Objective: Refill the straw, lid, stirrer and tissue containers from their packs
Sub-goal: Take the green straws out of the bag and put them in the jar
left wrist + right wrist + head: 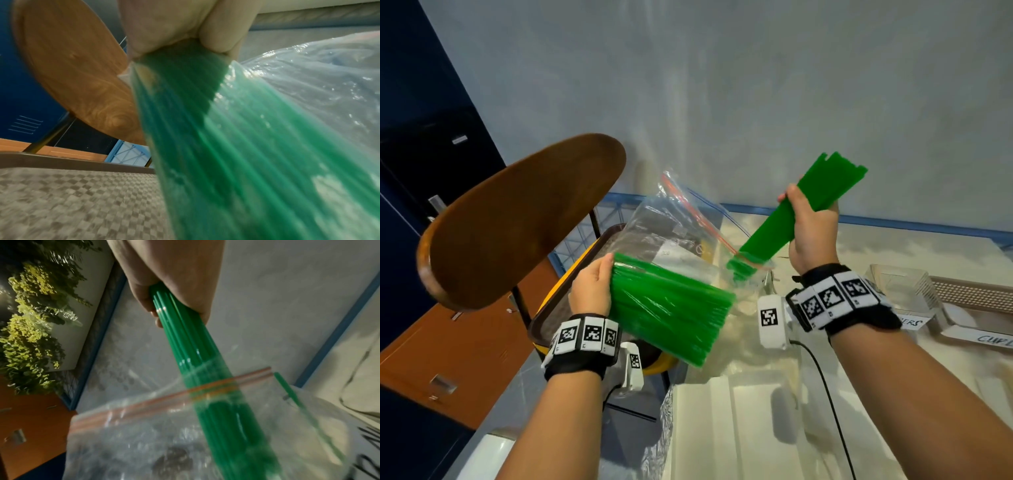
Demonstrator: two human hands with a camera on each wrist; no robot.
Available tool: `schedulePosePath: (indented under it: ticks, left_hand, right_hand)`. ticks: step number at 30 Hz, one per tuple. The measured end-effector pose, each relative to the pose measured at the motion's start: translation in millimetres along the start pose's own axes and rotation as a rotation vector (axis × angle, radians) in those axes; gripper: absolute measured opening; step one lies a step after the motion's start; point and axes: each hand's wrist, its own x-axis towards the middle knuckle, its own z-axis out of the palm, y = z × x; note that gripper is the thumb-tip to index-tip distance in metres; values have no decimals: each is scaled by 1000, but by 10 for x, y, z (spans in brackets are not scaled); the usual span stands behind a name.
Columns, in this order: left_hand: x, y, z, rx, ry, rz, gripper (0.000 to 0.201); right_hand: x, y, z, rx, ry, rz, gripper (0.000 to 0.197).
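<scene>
A clear zip bag (681, 226) with a red seal strip holds a thick bundle of green straws (671, 308). My left hand (590, 287) grips the bag's bottom end around those straws, seen close in the left wrist view as straws (236, 146) under plastic. My right hand (810, 229) is clenched round a smaller bunch of green straws (822, 192). That bunch slants up to the right, with its lower ends still inside the bag's mouth (197, 389). Both hands are raised above the table.
A wooden chair back (517, 219) stands left, over a dark tray (544, 318) with a checked mat. On the pale table (756, 411) at right sit a clear plastic container (904, 284), a mesh basket (976, 294) and handwritten labels (993, 339).
</scene>
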Motion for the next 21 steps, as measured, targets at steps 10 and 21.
schedulePosePath:
  ticks: [10,21]
  left_hand:
    - [307,-138,-94,45,258,-162,46]
    - [443,-68,-19,2,322,-113,47]
  right_hand:
    - [420,-139,162,81,209,-146,23]
    - [426,776,206,-411,-57,-76,37]
